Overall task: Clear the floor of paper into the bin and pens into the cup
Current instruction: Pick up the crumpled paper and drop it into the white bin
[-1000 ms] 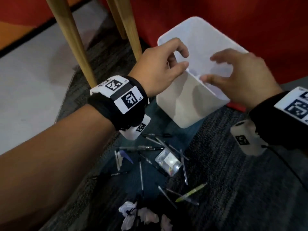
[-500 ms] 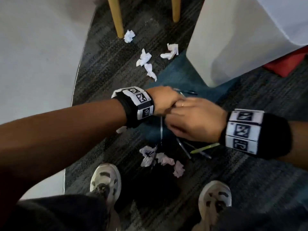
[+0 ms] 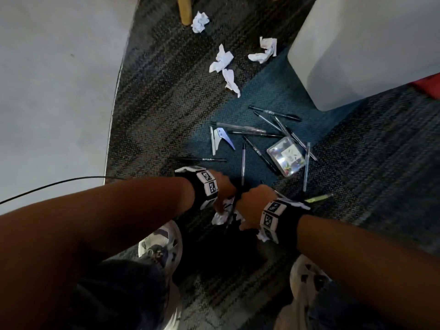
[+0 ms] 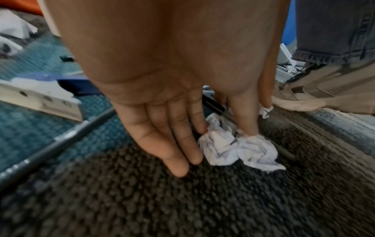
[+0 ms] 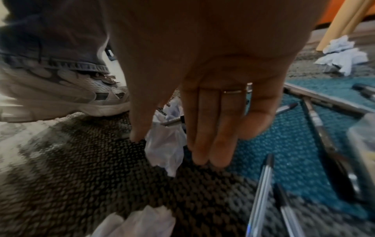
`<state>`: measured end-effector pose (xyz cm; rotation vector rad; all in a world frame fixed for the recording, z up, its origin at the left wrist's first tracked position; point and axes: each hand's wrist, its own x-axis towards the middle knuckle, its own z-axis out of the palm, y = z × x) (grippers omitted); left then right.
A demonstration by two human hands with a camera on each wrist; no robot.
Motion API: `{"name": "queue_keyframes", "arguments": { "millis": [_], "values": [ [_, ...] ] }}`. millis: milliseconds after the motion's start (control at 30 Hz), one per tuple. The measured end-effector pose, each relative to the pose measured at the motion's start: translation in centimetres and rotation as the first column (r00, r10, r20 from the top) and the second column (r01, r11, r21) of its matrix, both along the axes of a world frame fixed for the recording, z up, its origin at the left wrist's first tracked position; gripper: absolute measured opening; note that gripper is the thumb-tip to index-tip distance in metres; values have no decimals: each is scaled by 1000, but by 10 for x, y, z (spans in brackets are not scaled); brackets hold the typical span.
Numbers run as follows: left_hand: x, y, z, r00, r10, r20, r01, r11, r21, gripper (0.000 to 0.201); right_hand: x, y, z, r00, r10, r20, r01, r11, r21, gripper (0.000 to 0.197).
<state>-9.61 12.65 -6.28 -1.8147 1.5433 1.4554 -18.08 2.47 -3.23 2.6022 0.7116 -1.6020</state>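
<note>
Several crumpled paper wads (image 3: 220, 217) lie on the carpet just in front of my shoes. My left hand (image 3: 221, 198) reaches down onto them; in the left wrist view its straight fingers (image 4: 182, 144) and thumb touch a white wad (image 4: 223, 147) from either side. My right hand (image 3: 247, 210) hangs beside it, fingers straight, thumb and fingers straddling another wad (image 5: 164, 147). Several pens (image 3: 257, 148) lie scattered on the teal carpet patch beyond the hands. The white bin (image 3: 357, 55) stands at the upper right. More paper wads (image 3: 222, 59) lie near it.
A clear plastic box (image 3: 285, 158) sits among the pens, and a white and blue tool (image 3: 220, 136) lies left of them. A wooden leg (image 3: 184, 8) stands at the top beside a wad. My shoes (image 3: 162, 244) are close below the hands. A black cable (image 3: 47, 186) crosses the pale floor.
Both hands left the bin's rim, came down over the pens and have moved toward my feet onto the paper wads. The head view has tilted down.
</note>
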Motion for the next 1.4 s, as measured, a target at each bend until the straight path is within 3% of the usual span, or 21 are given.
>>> {"name": "queue_keyframes", "arguments": {
  "millis": [100, 200, 333, 533, 633, 700, 800, 967, 1100, 1233, 1400],
  "values": [
    [-12, 5, -18, 1000, -2, 30, 3, 1000, -24, 48, -3, 1, -2, 1000, -24, -1, 24, 1000, 2, 26],
    [-11, 4, -24, 999, -22, 32, 23, 1000, -13, 37, 3, -6, -3, 1000, -9, 15, 9, 1000, -8, 22],
    [1, 2, -20, 1000, 23, 15, -22, 999, -37, 28, 19, -22, -2, 1000, 21, 22, -20, 999, -51, 28],
    [24, -14, 0, 999, -53, 13, 53, 998, 19, 25, 50, -61, 17, 999, -14, 52, 15, 1000, -10, 44],
    [39, -26, 15, 1000, 19, 1, -19, 1000, 21, 12, 65, -81, 33, 993, -104, 57, 102, 994, 25, 42],
    [49, -36, 24, 998, 62, 0, -62, 998, -1, 15, 75, -92, 51, 979, -192, 71, 190, 981, 31, 38],
    [68, -56, 52, 988, 141, 63, -132, 983, -127, 9, 90, -111, 87, 937, -301, 177, 290, 953, 84, 36],
    [114, -91, 114, 928, 308, 212, -212, 900, -380, 31, 109, -141, 178, 773, -518, 365, 430, 852, 298, 39],
    [148, -110, 162, 883, 439, 165, -304, 803, -512, 24, 107, -166, 235, 553, -688, 469, 503, 725, 471, 44],
    [168, -124, 206, 782, 623, 15, -449, 581, -679, 16, 106, -199, 264, 306, -774, 555, 551, 619, 559, 23],
    [172, -144, 248, 675, 710, -201, -531, 278, -801, 5, 101, -258, 257, 35, -712, 701, 664, 541, 516, 23]
  ]
}}
